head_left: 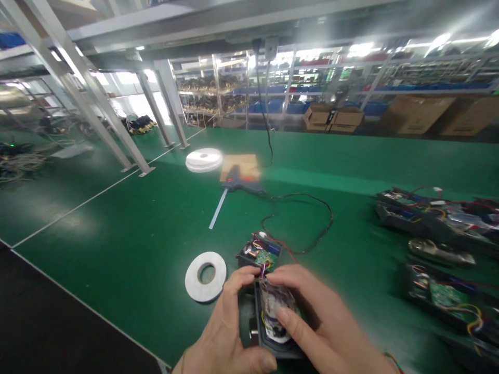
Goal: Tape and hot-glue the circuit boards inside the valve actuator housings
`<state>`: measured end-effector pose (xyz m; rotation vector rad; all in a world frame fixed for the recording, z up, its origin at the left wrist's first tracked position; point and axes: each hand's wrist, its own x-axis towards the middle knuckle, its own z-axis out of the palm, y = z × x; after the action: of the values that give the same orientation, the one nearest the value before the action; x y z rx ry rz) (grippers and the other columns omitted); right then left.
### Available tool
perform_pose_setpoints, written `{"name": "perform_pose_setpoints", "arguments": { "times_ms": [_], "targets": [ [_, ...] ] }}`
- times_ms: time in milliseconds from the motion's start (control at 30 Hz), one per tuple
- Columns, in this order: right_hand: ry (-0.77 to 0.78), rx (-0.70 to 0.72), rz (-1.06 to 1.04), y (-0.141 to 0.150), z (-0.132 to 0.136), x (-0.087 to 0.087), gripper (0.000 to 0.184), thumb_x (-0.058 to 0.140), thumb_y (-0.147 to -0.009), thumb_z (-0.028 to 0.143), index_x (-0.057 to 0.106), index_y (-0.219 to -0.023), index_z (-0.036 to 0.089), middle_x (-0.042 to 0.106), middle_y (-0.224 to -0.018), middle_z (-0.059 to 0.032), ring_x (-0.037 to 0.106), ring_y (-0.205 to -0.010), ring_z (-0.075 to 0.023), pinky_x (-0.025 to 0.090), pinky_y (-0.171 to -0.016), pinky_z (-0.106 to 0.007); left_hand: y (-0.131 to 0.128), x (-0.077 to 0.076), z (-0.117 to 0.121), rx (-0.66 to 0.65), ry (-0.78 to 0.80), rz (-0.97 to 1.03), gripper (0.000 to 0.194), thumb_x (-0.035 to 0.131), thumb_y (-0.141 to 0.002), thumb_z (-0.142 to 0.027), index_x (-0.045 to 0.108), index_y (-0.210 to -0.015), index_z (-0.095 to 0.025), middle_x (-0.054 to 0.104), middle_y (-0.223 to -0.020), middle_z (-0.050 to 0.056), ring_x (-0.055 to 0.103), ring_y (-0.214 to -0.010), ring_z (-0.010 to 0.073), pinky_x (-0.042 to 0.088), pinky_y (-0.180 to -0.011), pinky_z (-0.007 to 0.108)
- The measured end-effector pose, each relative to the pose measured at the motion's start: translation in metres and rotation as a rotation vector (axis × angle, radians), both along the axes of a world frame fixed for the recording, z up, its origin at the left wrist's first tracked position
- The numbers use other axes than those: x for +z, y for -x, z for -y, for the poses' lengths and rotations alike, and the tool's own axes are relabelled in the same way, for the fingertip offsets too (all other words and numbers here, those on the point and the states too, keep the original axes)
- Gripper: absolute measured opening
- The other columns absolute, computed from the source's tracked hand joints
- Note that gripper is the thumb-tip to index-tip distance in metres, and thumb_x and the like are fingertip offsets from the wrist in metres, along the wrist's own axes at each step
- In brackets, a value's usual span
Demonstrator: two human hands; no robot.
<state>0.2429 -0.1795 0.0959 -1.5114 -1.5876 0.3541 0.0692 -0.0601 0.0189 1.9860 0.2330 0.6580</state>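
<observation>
Head view is showing both hands, left (226, 327) and right (319, 322), gripping a black plastic housing (275, 317) whose thin coloured wires (264, 268) risk snagging under pressing fingers.

matt green tabletop (148, 228); black plastic housing (273, 327), glossy clear film inside; white tape roll (205, 276), smooth; brown cardboard boxes (333, 118).

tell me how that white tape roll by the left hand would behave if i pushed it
The tape roll lies flat on the green mat, so it would probably slide, not roll. It looks thin with an open core, so likely light. Stood on edge, it might roll away.
</observation>
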Motion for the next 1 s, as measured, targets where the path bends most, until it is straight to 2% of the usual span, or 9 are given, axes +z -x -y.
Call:
{"name": "perform_pose_setpoints", "arguments": {
  "times_ms": [133,233,367,500,600,733,900,967,1000],
  "targets": [
    [-0.010,0.043,0.072,0.000,0.003,0.003,0.027,0.055,-0.099,0.025,0.054,-0.126,0.026,0.066,-0.117,-0.0030,0.063,-0.109,-0.0134,0.052,-0.097,-0.021,0.001,-0.005,0.001,-0.018,0.062,-0.047,0.089,0.063,-0.081,-0.070,0.016,-0.147,-0.036,0.043,-0.143,0.009,0.050,-0.131,0.0320,0.045,-0.109,0.050],
    [-0.046,0.051,0.124,0.000,0.001,0.005,0.024,0.052,-0.101,0.027,0.055,-0.126,0.024,0.067,-0.116,-0.0032,0.063,-0.111,-0.0130,0.050,-0.100,-0.020,-0.001,-0.002,0.003,0.008,0.084,-0.060,0.086,0.072,-0.079,-0.052,0.019,-0.145,-0.037,0.047,-0.139,0.006,0.053,-0.127,0.0286,0.047,-0.107,0.046],
    [-0.114,0.065,0.171,0.000,-0.002,0.008,0.024,0.052,-0.103,0.035,0.055,-0.123,0.022,0.070,-0.111,-0.0046,0.064,-0.112,-0.0154,0.050,-0.103,-0.023,-0.003,0.002,0.004,0.022,0.064,-0.069,0.085,0.070,-0.078,-0.035,0.019,-0.144,-0.038,0.048,-0.138,0.004,0.054,-0.125,0.0265,0.047,-0.106,0.044],
    [-0.165,0.114,0.233,-0.001,-0.003,0.010,0.022,0.052,-0.103,0.035,0.058,-0.119,0.020,0.073,-0.110,-0.0059,0.067,-0.108,-0.0169,0.050,-0.106,-0.028,-0.001,0.002,0.004,0.003,0.064,-0.048,0.086,0.072,-0.081,-0.042,0.017,-0.146,-0.038,0.044,-0.141,0.005,0.052,-0.128,0.0270,0.044,-0.110,0.044],
    [-0.159,0.126,0.310,-0.002,-0.003,0.012,0.020,0.053,-0.103,0.032,0.060,-0.117,0.019,0.073,-0.109,-0.0046,0.066,-0.109,-0.0150,0.044,-0.112,-0.028,0.000,0.003,0.001,-0.075,0.139,-0.009,0.086,0.070,-0.083,-0.056,0.016,-0.148,-0.038,0.045,-0.142,0.006,0.051,-0.129,0.0273,0.042,-0.112,0.044],
    [-0.144,0.110,0.447,-0.001,0.001,0.009,0.021,0.057,-0.101,0.028,0.062,-0.119,0.021,0.074,-0.111,-0.0028,0.066,-0.113,-0.0137,0.037,-0.118,-0.028,0.000,0.005,-0.002,-0.131,0.235,0.039,0.098,0.067,-0.074,-0.075,0.017,-0.150,-0.038,0.047,-0.143,0.006,0.051,-0.130,0.0287,0.041,-0.113,0.045],
    [-0.183,0.043,0.448,0.001,0.009,-0.002,0.023,0.057,-0.100,0.030,0.063,-0.121,0.021,0.074,-0.113,-0.0038,0.066,-0.116,-0.0159,0.034,-0.121,-0.036,0.002,0.005,-0.002,-0.111,0.233,0.024,0.105,0.067,-0.069,-0.079,0.017,-0.151,-0.037,0.048,-0.141,0.008,0.052,-0.128,0.0296,0.042,-0.112,0.046],
    [-0.188,0.031,0.449,0.000,0.012,-0.006,0.024,0.059,-0.099,0.032,0.064,-0.121,0.022,0.075,-0.111,-0.0042,0.068,-0.113,-0.0191,0.038,-0.119,-0.042,0.003,0.010,-0.005,-0.098,0.177,0.028,0.096,0.064,-0.075,-0.077,0.022,-0.150,-0.035,0.049,-0.138,0.008,0.055,-0.123,0.0277,0.046,-0.107,0.043],
    [-0.186,0.035,0.458,-0.001,0.013,-0.008,0.025,0.060,-0.099,0.033,0.065,-0.121,0.023,0.075,-0.111,-0.0042,0.069,-0.112,-0.0202,0.040,-0.117,-0.044,0.003,0.014,-0.008,-0.081,0.133,0.035,0.084,0.060,-0.082,-0.073,0.026,-0.149,-0.035,0.050,-0.136,0.008,0.057,-0.117,0.0245,0.050,-0.101,0.038]
  ]
}}
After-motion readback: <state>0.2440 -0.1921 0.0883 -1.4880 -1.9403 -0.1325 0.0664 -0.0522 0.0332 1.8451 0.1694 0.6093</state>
